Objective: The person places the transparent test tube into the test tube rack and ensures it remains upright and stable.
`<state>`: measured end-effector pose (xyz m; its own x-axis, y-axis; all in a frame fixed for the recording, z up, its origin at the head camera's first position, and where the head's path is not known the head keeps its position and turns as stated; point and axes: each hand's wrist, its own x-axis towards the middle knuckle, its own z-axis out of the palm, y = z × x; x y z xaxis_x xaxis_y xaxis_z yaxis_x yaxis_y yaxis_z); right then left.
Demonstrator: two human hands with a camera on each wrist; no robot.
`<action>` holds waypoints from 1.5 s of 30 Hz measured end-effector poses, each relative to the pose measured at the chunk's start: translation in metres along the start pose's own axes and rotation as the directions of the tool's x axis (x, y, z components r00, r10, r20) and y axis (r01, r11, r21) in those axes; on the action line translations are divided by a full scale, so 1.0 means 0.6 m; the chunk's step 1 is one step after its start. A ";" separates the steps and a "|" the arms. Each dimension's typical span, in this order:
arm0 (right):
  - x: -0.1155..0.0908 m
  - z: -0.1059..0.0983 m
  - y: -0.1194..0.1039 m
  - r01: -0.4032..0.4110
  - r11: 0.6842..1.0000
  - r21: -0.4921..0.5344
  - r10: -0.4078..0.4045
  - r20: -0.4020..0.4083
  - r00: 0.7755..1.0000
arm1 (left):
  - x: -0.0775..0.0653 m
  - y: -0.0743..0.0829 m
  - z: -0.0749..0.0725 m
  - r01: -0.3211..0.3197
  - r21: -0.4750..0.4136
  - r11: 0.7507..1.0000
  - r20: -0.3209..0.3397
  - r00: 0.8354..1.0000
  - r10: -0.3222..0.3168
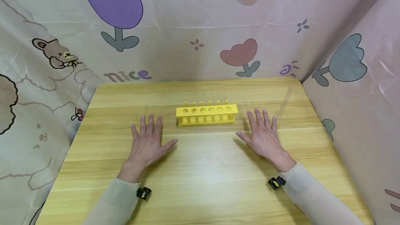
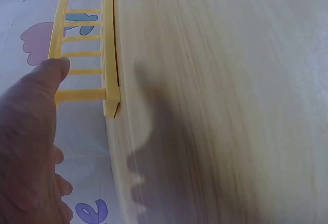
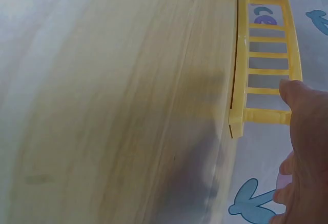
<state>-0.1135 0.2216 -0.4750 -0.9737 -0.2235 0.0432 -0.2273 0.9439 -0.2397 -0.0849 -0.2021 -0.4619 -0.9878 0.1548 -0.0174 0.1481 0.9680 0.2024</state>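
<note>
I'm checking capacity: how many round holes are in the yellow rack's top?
6 round holes, in a single row along the top of the yellow rack: one near each end and four between. None in that row looks hidden in the head view.

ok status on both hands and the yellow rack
Left hand and right hand open, fingers spread, holding nothing. Yellow rack between them, untouched. Nothing seen in the way.
</note>
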 end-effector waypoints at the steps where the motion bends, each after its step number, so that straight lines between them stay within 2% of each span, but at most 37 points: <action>1: 0.000 0.000 0.000 0.001 1.000 0.002 -0.001 -0.003 1.000 | 0.001 0.000 0.000 -0.001 -0.001 1.000 -0.002 1.000 0.001; 12: 0.008 -0.002 0.006 0.031 0.999 -0.008 -0.032 -0.086 0.996 | 0.018 0.011 -0.006 -0.008 -0.022 1.000 -0.008 1.000 0.008; 21: 0.018 0.000 0.016 0.071 0.997 -0.025 -0.075 -0.217 0.973 | 0.046 0.035 -0.016 -0.045 -0.057 0.997 -0.002 0.999 0.045; 26: 0.023 0.000 0.019 0.073 0.997 -0.040 -0.081 -0.260 0.962 | 0.064 0.049 -0.019 -0.065 -0.065 0.996 0.009 0.998 0.065; 34: 0.024 0.003 0.023 0.057 0.998 -0.036 -0.064 -0.256 0.965 | 0.094 0.067 -0.018 -0.123 -0.027 0.992 0.040 0.991 0.124; 39: 0.025 0.001 0.025 0.047 0.998 -0.032 -0.054 -0.243 0.968 | 0.099 0.075 -0.016 -0.147 0.001 0.989 0.065 0.987 0.146; 45: 0.031 -0.008 0.033 0.024 1.000 -0.013 -0.026 -0.238 0.971 | 0.101 0.081 -0.016 -0.150 0.024 0.988 0.063 0.987 0.148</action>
<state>-0.1362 0.2374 -0.4741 -0.9426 -0.1840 0.2787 -0.2506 0.9413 -0.2260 -0.1379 -0.1479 -0.4436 -0.9501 0.3082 -0.0488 0.2953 0.9385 0.1788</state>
